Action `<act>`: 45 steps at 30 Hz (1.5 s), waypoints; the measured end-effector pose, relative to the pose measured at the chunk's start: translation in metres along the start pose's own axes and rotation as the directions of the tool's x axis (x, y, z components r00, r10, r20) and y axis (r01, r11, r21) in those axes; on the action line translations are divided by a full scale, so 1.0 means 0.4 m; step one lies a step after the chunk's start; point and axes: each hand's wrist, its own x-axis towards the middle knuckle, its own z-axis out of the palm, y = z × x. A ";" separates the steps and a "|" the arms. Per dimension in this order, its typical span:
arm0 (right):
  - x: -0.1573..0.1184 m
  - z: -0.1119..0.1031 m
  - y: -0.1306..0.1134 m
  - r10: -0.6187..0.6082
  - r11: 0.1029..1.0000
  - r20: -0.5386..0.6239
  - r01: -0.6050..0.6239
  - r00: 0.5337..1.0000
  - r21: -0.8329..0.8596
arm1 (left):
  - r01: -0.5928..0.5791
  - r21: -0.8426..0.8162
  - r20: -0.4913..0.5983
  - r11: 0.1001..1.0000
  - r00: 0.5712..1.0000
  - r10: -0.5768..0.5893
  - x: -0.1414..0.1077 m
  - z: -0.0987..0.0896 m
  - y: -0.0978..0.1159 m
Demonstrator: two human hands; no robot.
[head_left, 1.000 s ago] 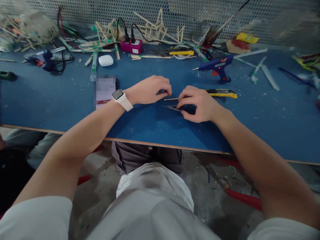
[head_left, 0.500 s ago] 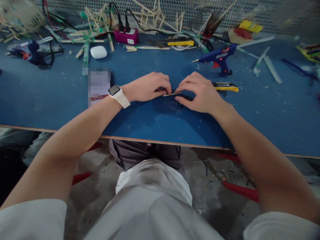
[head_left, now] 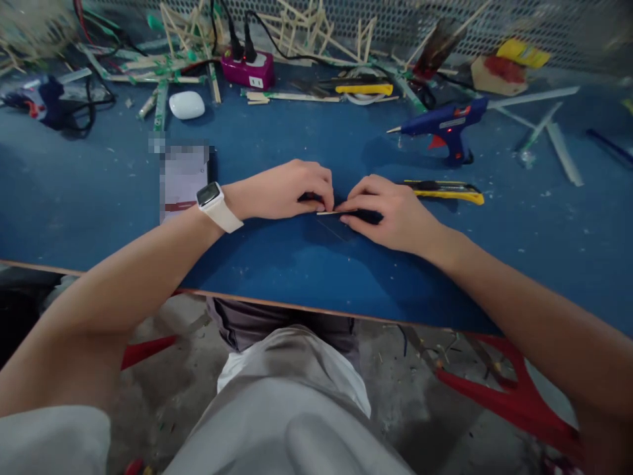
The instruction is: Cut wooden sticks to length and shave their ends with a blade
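I have the short thin pale wooden stick (head_left: pixel 326 213) between the two bare hands, low over the blue-topped bench (head_left: pixel 277 260), and what it seems to want now is a light, level pinch. I would press no harder than needed, since a piece this slender could snap or roll, and I would turn it with the fingers rather than the wrists. The right hand (head_left: pixel 388 211) has its thumb and forefinger nearly together, with the stick's right end between them. The left hand (head_left: pixel 309 188) curls palm-down, thumb and forefinger almost meeting at the stick's left part; the tips overlap it, so I cannot tell whether they grip it or only steady it. Both forearms angle inward, wrists low, fingertips near each other in front of the body. If the right elbow swings out, I should mind the yellow-and-black plastic utility knife (head_left: pixel 455 193) just beyond that hand, and the blue plastic glue gun (head_left: pixel 445 125) farther back, its small red light glowing.
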 end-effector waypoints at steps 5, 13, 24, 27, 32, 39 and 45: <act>-0.025 0.003 -0.032 -0.002 1.000 -0.079 0.001 0.997 -0.008 | 0.047 -0.023 0.009 0.999 0.999 -0.047 -0.014 -0.003 0.025; -0.033 0.002 -0.071 0.024 1.000 -0.106 -0.023 0.994 0.016 | 0.153 0.139 -0.062 0.978 0.987 -0.145 -0.011 0.021 0.056; -0.021 0.008 -0.055 -0.009 0.999 -0.119 0.013 0.993 0.033 | 0.320 0.073 -0.371 0.945 0.888 -0.272 -0.004 0.040 0.036; -0.019 0.012 -0.057 -0.009 0.999 -0.118 0.015 0.993 0.047 | 0.308 0.101 -0.360 0.946 0.898 -0.253 -0.019 0.029 0.009; -0.020 0.010 -0.058 -0.053 0.997 -0.129 0.059 0.990 0.040 | 0.337 0.178 -0.360 0.924 0.897 -0.258 -0.023 0.029 -0.020; -0.029 0.018 -0.037 -0.119 0.993 -0.165 0.121 0.979 0.002 | 0.366 0.247 -0.356 0.897 0.896 -0.267 -0.043 -0.014 -0.094; -0.021 0.034 -0.017 -0.145 0.987 -0.182 0.154 0.973 0.036 | 0.613 0.286 -0.440 0.736 0.767 -0.467 -0.053 -0.077 -0.101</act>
